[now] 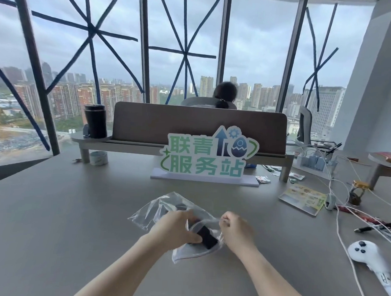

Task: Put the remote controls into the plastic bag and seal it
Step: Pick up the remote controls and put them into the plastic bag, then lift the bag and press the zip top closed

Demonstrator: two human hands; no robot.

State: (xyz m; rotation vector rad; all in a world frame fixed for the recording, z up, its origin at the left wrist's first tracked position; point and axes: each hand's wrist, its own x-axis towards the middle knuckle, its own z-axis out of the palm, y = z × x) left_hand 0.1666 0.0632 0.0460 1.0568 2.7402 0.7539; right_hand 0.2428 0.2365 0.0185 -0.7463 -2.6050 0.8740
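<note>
A clear plastic bag point(151, 211) lies on the grey table point(50, 219) in front of me, its mouth toward me. My left hand point(174, 228) grips a black remote control point(207, 236) whose near end shows at the bag's mouth. Another dark remote point(180, 207) shows through the plastic deeper in the bag, partly hidden by my left hand. My right hand point(236, 229) pinches the bag's right edge by the opening, holding it up. A white remote control point(370, 256) with dark buttons lies on the table far to the right, apart from both hands.
A green lettered sign point(208, 156) stands behind the bag. White cables point(344, 223), a pen point(373, 227), a jar point(357, 192) and a leaflet point(304, 198) clutter the right side. A black tumbler point(95, 121) and tape roll point(98, 158) stand at back left. A person sits behind the divider point(198, 125).
</note>
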